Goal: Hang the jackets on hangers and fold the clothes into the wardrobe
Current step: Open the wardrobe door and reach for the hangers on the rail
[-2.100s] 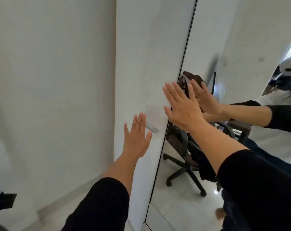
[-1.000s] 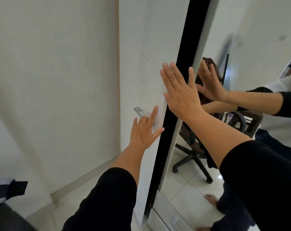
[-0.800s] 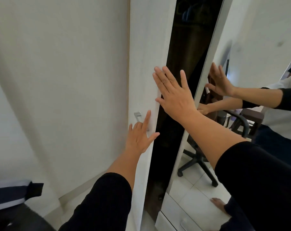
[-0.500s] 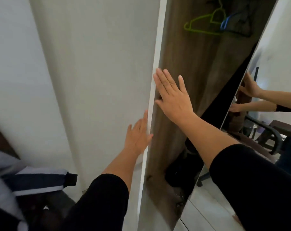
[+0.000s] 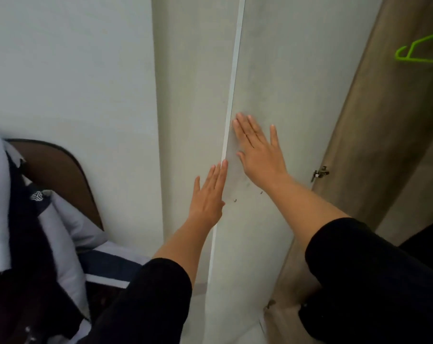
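Observation:
The white wardrobe door [image 5: 285,95] stands swung wide open, its inner face toward me. My right hand [image 5: 260,152] lies flat on that face, fingers spread, holding nothing. My left hand [image 5: 209,194] is flat at the door's front edge, fingers straight, also holding nothing. Behind the door the wood-lined wardrobe interior [image 5: 384,132] shows, with a green hanger [image 5: 424,52] at the upper right. A white and navy jacket [image 5: 56,232] lies piled at the lower left.
A dark brown chair back [image 5: 59,175] stands behind the jacket, against the white wall [image 5: 74,70]. A metal hinge [image 5: 321,173] joins the door to the wardrobe side. Both my forearms wear black sleeves.
The door has swung from shut to wide open leftward, both hands following it. The mirror door went out of view; the jacket pile and chair came into view.

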The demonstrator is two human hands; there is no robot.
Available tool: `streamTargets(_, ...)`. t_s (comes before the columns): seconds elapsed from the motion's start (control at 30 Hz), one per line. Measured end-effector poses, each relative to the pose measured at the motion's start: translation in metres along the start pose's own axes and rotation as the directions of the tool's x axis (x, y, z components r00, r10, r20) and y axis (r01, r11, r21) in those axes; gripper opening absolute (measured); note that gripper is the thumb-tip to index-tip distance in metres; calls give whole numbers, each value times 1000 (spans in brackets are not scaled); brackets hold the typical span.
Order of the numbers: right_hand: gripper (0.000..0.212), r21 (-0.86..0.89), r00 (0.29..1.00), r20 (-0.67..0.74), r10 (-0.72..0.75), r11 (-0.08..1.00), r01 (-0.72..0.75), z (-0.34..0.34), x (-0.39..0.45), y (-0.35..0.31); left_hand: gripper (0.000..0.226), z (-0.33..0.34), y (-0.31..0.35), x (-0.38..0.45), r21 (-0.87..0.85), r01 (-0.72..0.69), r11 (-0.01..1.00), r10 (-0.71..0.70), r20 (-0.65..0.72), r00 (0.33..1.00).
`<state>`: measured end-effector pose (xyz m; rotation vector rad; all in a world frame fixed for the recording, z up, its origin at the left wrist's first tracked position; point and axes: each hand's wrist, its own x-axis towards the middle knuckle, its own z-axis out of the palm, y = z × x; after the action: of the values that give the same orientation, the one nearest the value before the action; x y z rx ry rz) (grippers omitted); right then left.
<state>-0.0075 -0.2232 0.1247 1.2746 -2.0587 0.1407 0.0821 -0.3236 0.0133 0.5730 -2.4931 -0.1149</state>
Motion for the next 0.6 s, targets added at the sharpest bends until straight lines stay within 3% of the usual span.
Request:
streamTargets(0.43, 64, 47, 992, 4, -124, 991, 124, 84, 99, 40, 102, 32, -48, 86, 56, 264, 963, -261, -56, 964)
streamTargets(0.6, 63, -8, 988, 12, -152, 988, 152, 107, 124, 49, 104, 42, -59, 116, 86, 318, 944, -317, -33, 948)
